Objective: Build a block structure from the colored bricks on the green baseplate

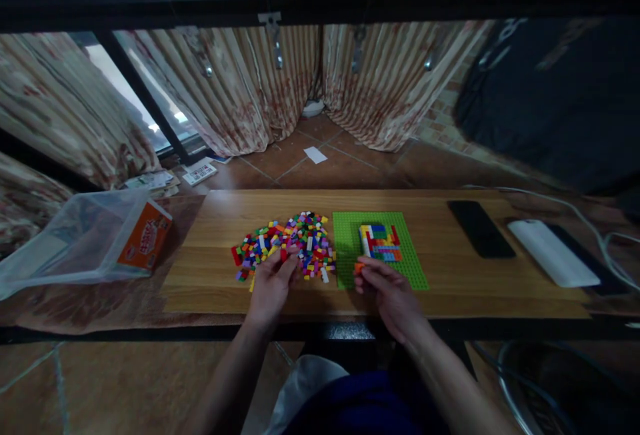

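Right hand (393,295): grip narrow, fingertips pinching an orange brick (359,267) above the green board (344,238), near the table's (465,292) front edge.
Brick build (381,243): on the board, beyond the orange brick toward the table's back edge and slightly right; right hand nearer. Almost square, so no clear long axis.
Left hand (270,285): at the front of the loose brick pile (313,238), left of the board; fingers close together by a red brick (283,255), whether gripping it I cannot tell.
Hidden: part of the pile, behind the left fingers; the orange brick's underside.
Hard to make out: the build's stud layout.
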Motion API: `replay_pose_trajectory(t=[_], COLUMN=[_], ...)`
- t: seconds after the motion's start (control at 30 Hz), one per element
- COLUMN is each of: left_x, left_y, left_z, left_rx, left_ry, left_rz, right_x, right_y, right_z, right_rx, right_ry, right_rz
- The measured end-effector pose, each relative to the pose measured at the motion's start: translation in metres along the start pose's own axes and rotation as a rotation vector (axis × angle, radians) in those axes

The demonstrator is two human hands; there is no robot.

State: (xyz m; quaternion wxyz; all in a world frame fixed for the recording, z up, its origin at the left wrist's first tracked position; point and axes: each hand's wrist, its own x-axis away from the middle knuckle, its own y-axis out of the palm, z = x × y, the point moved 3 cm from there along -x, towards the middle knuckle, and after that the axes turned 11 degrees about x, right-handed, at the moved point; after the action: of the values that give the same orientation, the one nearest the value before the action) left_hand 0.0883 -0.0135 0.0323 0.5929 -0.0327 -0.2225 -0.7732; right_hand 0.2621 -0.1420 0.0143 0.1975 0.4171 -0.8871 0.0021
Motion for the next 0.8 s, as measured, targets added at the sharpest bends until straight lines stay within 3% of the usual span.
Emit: replay_pose_trajectory(t=[0.17, 0.3, 0.57, 0.67, 0.8], left_x=[0.028, 0.038, 0.021, 0.018, 0.02], left_y=[0.007, 0.003, -0.013, -0.012, -0.01], left_z=[-0.029, -0.042, -0.047, -0.05, -0.049], left_rx=[-0.186, -0.377, -0.69, -0.707, -0.71], left_ry=[-0.009, 0.092, 0.226, 0.241, 0.251], left_rz=[-0.151, -0.235, -0.255, -0.308, -0.343], right_x=[0.002, -0.007, -0.031, -0.044, -0.063], right_y=[-0.052, -0.074, -0.073, -0.068, -0.064], right_z=[0.003, 0.002, -0.031, -0.035, -0.031], right_rx=[0.066, 0.2, 0.856, 0.973, 1.068], right_ry=[-0.016, -0.092, -0.521, -0.65, -0.717], right_rz=[0.123, 0.176, 0.216, 0.235, 0.237])
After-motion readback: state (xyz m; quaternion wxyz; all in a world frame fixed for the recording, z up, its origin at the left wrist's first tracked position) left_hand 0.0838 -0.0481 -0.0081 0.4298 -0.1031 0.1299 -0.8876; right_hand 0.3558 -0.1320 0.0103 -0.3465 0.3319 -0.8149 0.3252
